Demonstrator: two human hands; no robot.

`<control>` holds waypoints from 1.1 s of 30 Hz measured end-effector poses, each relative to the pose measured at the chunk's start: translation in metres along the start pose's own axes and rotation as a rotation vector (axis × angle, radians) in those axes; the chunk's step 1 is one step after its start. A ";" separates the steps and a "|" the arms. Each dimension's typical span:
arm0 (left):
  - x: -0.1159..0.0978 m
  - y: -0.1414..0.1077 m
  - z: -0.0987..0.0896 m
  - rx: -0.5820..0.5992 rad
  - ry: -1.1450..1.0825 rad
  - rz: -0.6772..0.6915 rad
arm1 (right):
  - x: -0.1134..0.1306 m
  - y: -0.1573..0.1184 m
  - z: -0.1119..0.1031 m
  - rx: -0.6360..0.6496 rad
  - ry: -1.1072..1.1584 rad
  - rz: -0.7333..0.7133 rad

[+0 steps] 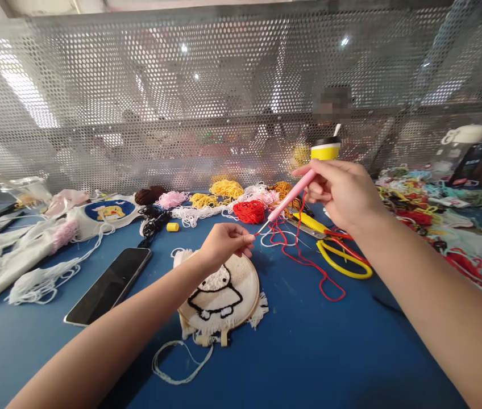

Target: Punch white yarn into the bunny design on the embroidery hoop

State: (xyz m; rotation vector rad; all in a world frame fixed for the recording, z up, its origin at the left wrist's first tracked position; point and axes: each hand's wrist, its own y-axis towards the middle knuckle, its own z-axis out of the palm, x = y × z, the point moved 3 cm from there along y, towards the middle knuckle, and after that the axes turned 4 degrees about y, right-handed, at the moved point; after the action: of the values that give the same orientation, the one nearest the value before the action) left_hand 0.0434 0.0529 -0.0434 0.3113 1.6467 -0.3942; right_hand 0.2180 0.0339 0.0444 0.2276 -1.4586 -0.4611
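A pink punch needle pen [291,196] slants down to the left, held near its upper end by my right hand [338,190]. At its metal tip, my left hand [228,245] pinches the end of a red yarn [286,245]. The yarn trails from the pen in loose loops over the blue table. Under my left hand lies a round embroidery hoop [241,284] with white cloth and a black-outlined figure, partly hidden by my hand and forearm. A red yarn ball [248,212] rests just behind the needle tip.
Yellow-handled scissors [343,258] lie below my right hand. A phone [111,287] is at the left, near white yarn [45,281]. Yarn bundles line the back, before a perforated metal screen [160,102]. A yellow cup [325,150] and a bottle [458,150] stand behind.
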 end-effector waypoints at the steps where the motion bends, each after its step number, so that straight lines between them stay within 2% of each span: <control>1: 0.001 0.000 0.000 0.007 0.002 0.004 | 0.000 0.000 -0.001 -0.010 -0.012 -0.011; 8: 0.008 0.002 0.002 0.093 0.004 -0.011 | 0.003 0.000 -0.003 -0.049 -0.082 -0.173; 14: 0.007 0.000 0.005 0.125 0.019 0.000 | 0.010 -0.006 -0.002 -0.064 -0.236 -0.299; 19: 0.007 -0.001 0.006 0.148 0.033 0.036 | 0.014 -0.010 0.000 -0.050 -0.301 -0.328; 24: 0.007 -0.002 0.009 0.185 0.038 0.054 | 0.016 -0.010 -0.004 -0.088 -0.328 -0.369; 33: 0.009 -0.003 0.014 0.203 -0.006 0.083 | 0.017 -0.010 -0.004 -0.104 -0.271 -0.375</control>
State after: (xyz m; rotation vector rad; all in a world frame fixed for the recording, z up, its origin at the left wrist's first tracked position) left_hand 0.0537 0.0437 -0.0532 0.5284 1.5849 -0.5000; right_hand 0.2206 0.0169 0.0551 0.3688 -1.6561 -0.8979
